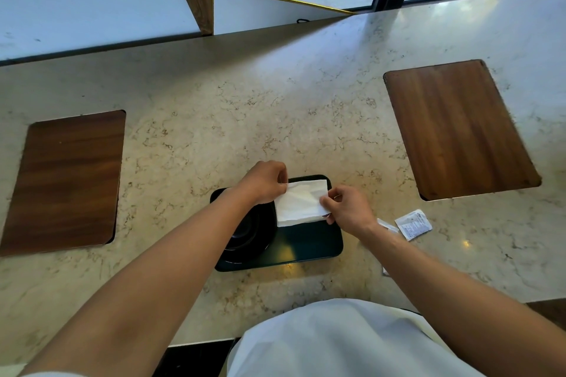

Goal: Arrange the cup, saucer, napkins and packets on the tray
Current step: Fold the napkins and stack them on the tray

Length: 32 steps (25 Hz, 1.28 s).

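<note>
Marble-patterned stone, cream with brown veining and a polished sheen, forms the counter (275,107) that runs the full width of the view. Two dark wood-grain panels with rounded corners sit flush in it: one at far left (66,180), one at far right (459,128), with broad bare stone between them. Dark tray (309,245), glossy, rectangular with rounded corners and a low raised rim, lies near the counter's front edge at centre. White paper napkin (301,203), soft and faintly creased, roughly rectangular, is held over the tray's far right part; whether it touches the tray floor cannot be told. Left hand (265,182) pinches the napkin's far left corner between thumb and curled fingers. Right hand (347,206) pinches its near right corner the same way. Black saucer (245,239), round and glossy, occupies the tray's left half, largely covered by the left forearm; any cup on it cannot be made out. White packet (413,224), small, flat, with fine print too small to read, lies on bare stone just right of the tray; a second packet (387,225) beside it is mostly hidden behind the right wrist. White garment (337,343) fills the bottom edge, cut off by the frame.
</note>
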### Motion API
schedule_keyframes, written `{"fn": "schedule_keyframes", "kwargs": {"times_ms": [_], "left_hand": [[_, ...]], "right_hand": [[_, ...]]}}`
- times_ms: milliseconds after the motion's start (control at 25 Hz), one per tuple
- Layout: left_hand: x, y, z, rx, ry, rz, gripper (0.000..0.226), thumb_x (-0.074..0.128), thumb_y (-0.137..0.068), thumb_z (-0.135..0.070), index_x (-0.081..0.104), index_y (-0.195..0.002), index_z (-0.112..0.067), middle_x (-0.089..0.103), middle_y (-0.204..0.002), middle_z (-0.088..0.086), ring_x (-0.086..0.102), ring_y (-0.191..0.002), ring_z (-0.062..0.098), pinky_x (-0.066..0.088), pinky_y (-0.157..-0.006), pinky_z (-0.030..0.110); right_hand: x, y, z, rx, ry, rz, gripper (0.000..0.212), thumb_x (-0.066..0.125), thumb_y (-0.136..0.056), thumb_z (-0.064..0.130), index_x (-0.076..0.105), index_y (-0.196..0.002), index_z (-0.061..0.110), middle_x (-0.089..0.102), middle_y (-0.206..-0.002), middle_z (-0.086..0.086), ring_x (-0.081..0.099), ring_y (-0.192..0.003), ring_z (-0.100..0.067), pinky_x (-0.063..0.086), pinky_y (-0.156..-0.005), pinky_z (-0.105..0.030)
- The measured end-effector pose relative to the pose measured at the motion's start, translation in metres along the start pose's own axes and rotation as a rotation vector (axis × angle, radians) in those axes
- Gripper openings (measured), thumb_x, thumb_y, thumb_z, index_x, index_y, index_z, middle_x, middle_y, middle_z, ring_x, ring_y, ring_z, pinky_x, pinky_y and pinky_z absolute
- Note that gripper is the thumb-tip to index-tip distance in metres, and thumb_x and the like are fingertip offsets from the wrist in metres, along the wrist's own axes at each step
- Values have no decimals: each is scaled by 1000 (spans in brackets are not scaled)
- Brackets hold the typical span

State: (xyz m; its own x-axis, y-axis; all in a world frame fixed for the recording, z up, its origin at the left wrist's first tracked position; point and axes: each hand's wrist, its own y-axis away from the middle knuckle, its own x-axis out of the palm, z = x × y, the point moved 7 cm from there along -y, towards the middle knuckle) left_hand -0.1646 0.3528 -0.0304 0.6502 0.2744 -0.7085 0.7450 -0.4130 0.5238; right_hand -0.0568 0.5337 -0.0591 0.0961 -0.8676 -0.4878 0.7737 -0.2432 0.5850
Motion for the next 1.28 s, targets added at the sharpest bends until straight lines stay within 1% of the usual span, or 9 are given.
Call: {"fn": "schedule_keyframes", "kwargs": {"times_ms": [120,240,440,600,720,960,1120,1200,1280], "left_hand": [[1,0,0,19,-43,-6,3,65,-91,-18,67,-93,-19,65,-98,-1,61,-89,17,49,-73,27],[2,1,0,20,-90,-5,6,64,-92,-18,68,-95,-18,66,-100,0,62,-92,20,54,-81,34],[4,2,0,27,-154,9,8,61,-93,-20,68,-96,-19,68,-100,-1,63,-93,21,53,-88,39],[3,1,-1,40,-218,19,10,63,-91,-28,66,-94,-19,67,-94,0,62,-88,21,52,-84,39],[3,0,-1,58,-317,20,18,62,-91,-33,64,-92,-16,65,-88,3,61,-81,24,48,-71,36],[-5,0,5,45,-494,5,23,61,-90,-39,62,-92,-16,64,-88,3,60,-81,25,47,-76,36],[-11,2,7,17,-457,-9,22,61,-92,-38,62,-95,-17,65,-95,4,61,-83,24,51,-74,37],[-14,4,4,19,-412,-26,24,58,-95,-36,63,-106,-16,65,-107,4,62,-93,24,54,-80,39],[-16,7,-3,42,-368,-50,33,57,-97,-36,61,-122,-16,61,-121,3,60,-106,24,53,-88,41]], "right_hand": [[2,0,-1,-17,52,3,18,63,-100,32,67,-108,17,71,-84,2,66,-54,-5,45,-52,-15],[4,-1,0,-29,90,6,14,63,-99,33,64,-105,21,67,-94,4,65,-48,-4,42,-43,-8],[6,-3,0,-45,128,-15,12,65,-98,37,61,-96,26,65,-88,6,65,-46,0,40,-39,-8],[3,-3,0,-27,218,-41,20,63,-98,44,62,-96,25,65,-80,9,67,-49,-6,49,-52,-21],[-2,0,5,-69,360,-115,30,58,-97,52,62,-88,24,63,-77,8,62,-66,-10,47,-59,-28],[-14,-2,5,-55,394,-176,34,58,-96,51,62,-83,21,66,-80,3,60,-73,-17,42,-60,-32],[-20,0,7,-82,348,-187,27,60,-97,46,65,-97,19,70,-94,1,62,-82,-19,50,-70,-35],[-20,3,9,-129,326,-155,30,60,-97,43,63,-114,18,65,-112,-1,62,-97,-20,54,-85,-39],[-21,10,10,-162,307,-126,36,61,-98,39,58,-126,17,56,-128,-4,58,-110,-21,51,-96,-40]]}}
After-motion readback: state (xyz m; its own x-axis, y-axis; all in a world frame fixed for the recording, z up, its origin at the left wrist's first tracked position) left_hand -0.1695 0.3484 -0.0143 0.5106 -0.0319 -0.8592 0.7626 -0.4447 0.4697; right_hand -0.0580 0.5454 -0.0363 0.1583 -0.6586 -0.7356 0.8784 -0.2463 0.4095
